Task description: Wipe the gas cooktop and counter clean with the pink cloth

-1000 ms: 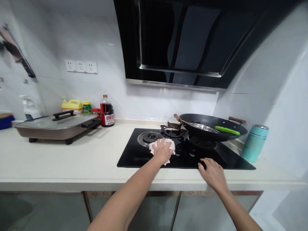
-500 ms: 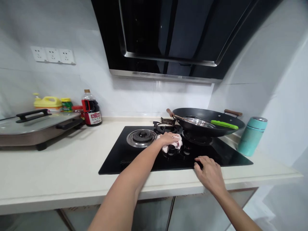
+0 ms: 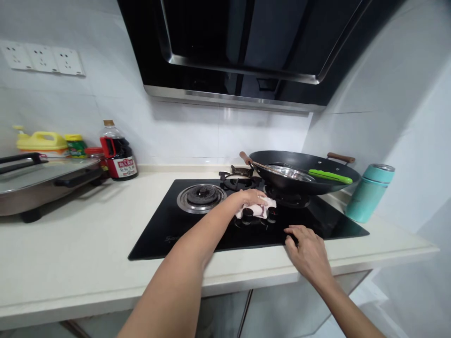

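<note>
My left hand (image 3: pixel 252 197) presses a pale pinkish-white cloth (image 3: pixel 260 210) onto the black glass gas hob (image 3: pixel 207 239), just behind the two control knobs (image 3: pixel 247 214). Its fingers are bent over the cloth. By the hob's front edge rests my right hand (image 3: pixel 306 246), holding nothing, with fingers loosely curved and the thumb apart. To the left of the cloth is a bare burner (image 3: pixel 202 195) with a steel ring. A pot stand (image 3: pixel 243 180) sits off the burner at the back of the hob.
A black wok (image 3: pixel 289 185) on the right burner holds a steel lid or dish (image 3: pixel 291 172) and a green-handled utensil (image 3: pixel 329 176). A teal flask (image 3: pixel 369 195) stands right of it. On the left are an electric pan (image 3: pixel 45 188) and a sauce bottle (image 3: pixel 120 157). The range hood (image 3: pixel 229 96) overhangs.
My left hand has slid the cloth slightly right, toward the right-hand knob. My right hand stays by the front edge. The camera view has shifted a little to the right.
</note>
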`<action>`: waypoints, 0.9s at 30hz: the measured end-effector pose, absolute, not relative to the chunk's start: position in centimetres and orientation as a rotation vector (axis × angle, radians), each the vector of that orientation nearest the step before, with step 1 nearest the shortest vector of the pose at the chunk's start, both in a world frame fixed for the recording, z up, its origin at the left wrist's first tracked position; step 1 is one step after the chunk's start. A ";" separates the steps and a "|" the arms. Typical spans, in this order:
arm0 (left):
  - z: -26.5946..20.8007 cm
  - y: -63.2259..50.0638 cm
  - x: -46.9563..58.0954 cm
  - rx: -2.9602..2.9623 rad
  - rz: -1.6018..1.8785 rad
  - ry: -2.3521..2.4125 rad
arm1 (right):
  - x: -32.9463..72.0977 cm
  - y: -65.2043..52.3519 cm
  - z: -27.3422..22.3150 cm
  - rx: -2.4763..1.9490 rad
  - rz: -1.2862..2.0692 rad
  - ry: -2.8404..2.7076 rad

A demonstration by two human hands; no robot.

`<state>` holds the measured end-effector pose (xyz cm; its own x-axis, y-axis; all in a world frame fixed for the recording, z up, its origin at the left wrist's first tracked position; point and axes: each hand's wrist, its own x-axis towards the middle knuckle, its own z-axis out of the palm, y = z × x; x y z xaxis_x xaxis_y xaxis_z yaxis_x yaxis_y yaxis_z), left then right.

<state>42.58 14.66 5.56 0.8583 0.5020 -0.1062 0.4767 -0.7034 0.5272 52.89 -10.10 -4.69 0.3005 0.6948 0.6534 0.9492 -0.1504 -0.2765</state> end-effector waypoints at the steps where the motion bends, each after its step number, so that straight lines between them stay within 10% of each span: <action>1: 5.5 14.7 42.7 2.503 0.082 0.761 | 52.9 -10.1 -4.7 -1.917 -0.491 -1.456; 27: 4.1 7.0 26.8 2.716 0.292 1.334 | 53.2 -9.9 -5.2 -2.069 -0.466 -1.446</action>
<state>26.82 7.00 4.14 0.5975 0.7918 0.1265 0.7724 -0.6107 0.1745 53.19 -9.85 -5.21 0.3556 0.7366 0.5753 0.9339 -0.2555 -0.2500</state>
